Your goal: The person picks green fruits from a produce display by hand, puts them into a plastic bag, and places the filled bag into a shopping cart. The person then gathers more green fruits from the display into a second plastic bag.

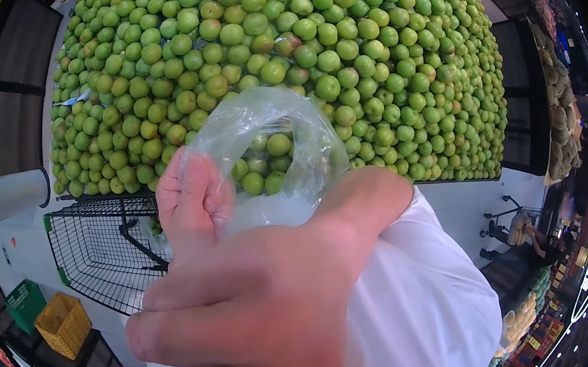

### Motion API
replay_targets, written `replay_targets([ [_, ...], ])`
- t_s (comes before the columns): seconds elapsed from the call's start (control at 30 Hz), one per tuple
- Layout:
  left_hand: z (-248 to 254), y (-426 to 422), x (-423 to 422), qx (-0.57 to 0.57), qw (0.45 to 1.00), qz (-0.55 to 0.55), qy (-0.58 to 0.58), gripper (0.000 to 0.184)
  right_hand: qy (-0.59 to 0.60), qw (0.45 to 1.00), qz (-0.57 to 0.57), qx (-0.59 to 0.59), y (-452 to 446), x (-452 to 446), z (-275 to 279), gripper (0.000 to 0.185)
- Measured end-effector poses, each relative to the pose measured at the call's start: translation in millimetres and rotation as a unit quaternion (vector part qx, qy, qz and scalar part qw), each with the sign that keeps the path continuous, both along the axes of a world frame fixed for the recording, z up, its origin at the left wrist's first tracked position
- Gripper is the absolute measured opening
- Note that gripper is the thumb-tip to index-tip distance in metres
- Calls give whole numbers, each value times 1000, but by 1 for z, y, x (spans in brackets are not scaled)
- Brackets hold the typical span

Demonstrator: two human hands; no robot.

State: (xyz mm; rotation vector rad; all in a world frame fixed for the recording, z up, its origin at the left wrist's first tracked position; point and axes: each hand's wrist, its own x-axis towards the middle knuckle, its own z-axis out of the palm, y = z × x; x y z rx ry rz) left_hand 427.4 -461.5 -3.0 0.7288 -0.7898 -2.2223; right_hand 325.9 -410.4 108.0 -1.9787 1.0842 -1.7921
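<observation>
My left hand (pixel 196 195) is closed on the left rim of a clear plastic bag (pixel 317 133), whose mouth gapes toward me. Inside the bag, or showing through its opening, are several round green fruits (pixel 278 144); which of them lie inside is hard to tell. Large and blurred, my right hand (pixel 251 313) is close to the camera, fingers stretched to the left and apart, with nothing visible in them. It hides part of my left wrist and the bag's lower portion. Beyond the bag rises a big heap of green fruits (pixel 396 61), some with reddish patches.
A black wire shopping cart (pixel 96 244) stands at the left below the display. Farther left are a roll of plastic bags (pixel 6 200), a green basket (pixel 25 304) and a yellow basket (pixel 64 325). Another person (pixel 544 244) is beside a cart at the right.
</observation>
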Motion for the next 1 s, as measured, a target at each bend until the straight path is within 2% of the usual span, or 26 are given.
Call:
replay_targets([
  [0.23,-5,0,1,-1,999,-6,32,16,-34,999,32,0,2,-2,-1,52],
  [0.3,0,1,-1,14,1000,11,-9,18,-28,999,33,-13,2,1,-9,53],
  [0.37,-3,-1,0,-5,1000,4,4,18,-12,999,28,-41,1,3,-15,53],
  [0.43,-4,-1,1,-15,1000,-4,10,19,-16,999,41,-28,2,-2,3,54],
  [0.5,-4,0,1,-20,999,-14,22,20,-143,975,84,145,8,-11,35,51],
  [0.53,-4,4,1,-15,1000,-15,20,20,-146,974,82,150,8,-14,39,51],
  [0.7,-3,2,2,-10,1000,-8,2,19,18,982,119,145,-8,-29,49,42],
  [0.73,-2,5,4,-9,1000,-9,1,19,17,982,118,147,-4,-20,33,42],
  [0.8,0,2,2,-16,1000,1,-17,17,-13,995,-7,-104,2,6,-23,50],
  [0.87,-1,-1,3,-26,999,15,-18,17,-21,994,26,106,25,-15,-32,30],
  [0.93,0,-2,4,-27,999,22,-15,17,164,984,18,74,14,-56,-51,22],
  [1.0,4,-2,4,-13,999,36,-21,18,308,913,-21,268,26,-79,-75,20],
])
